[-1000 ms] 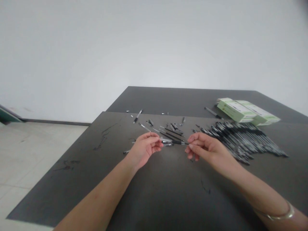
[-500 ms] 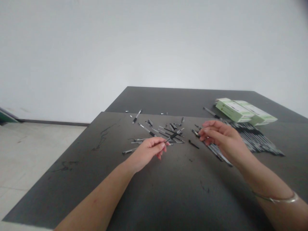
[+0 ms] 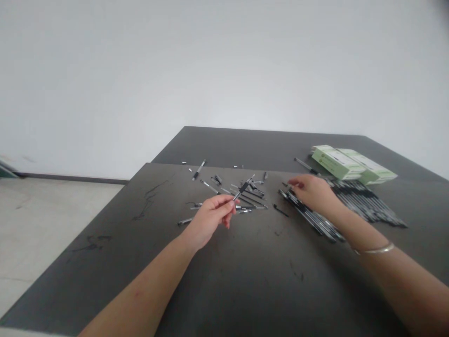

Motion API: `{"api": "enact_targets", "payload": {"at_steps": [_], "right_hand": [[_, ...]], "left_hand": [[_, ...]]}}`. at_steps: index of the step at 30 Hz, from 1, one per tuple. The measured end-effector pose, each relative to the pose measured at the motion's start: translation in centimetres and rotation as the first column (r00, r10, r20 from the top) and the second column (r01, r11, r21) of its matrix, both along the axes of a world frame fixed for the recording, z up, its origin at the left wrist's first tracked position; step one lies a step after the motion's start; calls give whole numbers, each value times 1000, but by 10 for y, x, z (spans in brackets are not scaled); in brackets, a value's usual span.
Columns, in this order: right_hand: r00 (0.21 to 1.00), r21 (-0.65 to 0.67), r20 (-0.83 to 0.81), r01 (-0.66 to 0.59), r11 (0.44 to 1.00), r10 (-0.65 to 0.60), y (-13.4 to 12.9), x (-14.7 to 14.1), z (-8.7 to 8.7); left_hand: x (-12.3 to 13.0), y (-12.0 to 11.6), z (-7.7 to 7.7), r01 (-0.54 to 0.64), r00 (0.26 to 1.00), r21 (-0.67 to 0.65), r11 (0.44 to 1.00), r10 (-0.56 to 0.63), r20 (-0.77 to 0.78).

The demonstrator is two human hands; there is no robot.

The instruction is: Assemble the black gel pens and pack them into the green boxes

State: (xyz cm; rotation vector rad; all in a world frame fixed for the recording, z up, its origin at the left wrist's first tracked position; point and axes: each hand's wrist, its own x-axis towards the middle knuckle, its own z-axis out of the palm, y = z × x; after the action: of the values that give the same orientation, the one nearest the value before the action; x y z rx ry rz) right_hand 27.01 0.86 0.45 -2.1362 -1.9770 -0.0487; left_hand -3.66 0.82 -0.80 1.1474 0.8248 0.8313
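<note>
Between the thumb and fingers of my left hand [image 3: 215,213] is a gel pen [image 3: 242,188] with a black grip, uncapped, its tip pointing up and away. My right hand [image 3: 310,189] reaches over the far end of a row of pens [image 3: 312,217] on the table. Its thumb and fingertips are pinched together near a small dark piece [image 3: 285,184]; whether they grip it is hidden. A thin black piece [image 3: 280,210] lies just left of that row. Loose refills [image 3: 245,200], caps and pen parts are scattered beyond my left hand.
Two green-and-white boxes [image 3: 338,164] stand at the back right of the dark table [image 3: 224,281]. A wide layer of pens [image 3: 372,203] lies in front of them. One pen [image 3: 199,169] and small metal tips [image 3: 184,162] lie at the back left. A white wall rises behind.
My right hand has moved down and away to the far end of the pen row, its fingers closing together. My left hand has tilted its pen more upright.
</note>
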Motion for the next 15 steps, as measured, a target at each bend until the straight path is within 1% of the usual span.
{"api": "enact_targets", "payload": {"at_steps": [3, 7, 11, 15], "right_hand": [[998, -39, 62, 3, 999, -1, 19, 9, 1], [997, -114, 77, -18, 993, 27, 36, 15, -6], [996, -160, 80, -30, 987, 44, 45, 11, -13], [995, -186, 73, -58, 981, 73, 50, 4, -13]], "left_hand": [[0, -1, 2, -10, 1000, -9, 1000, 10, 6], [0, -1, 3, -9, 1000, -9, 1000, 10, 12], [0, 0, 3, -12, 1000, -17, 1000, 12, 6], [0, 0, 4, -18, 1000, -20, 1000, 18, -8]]}}
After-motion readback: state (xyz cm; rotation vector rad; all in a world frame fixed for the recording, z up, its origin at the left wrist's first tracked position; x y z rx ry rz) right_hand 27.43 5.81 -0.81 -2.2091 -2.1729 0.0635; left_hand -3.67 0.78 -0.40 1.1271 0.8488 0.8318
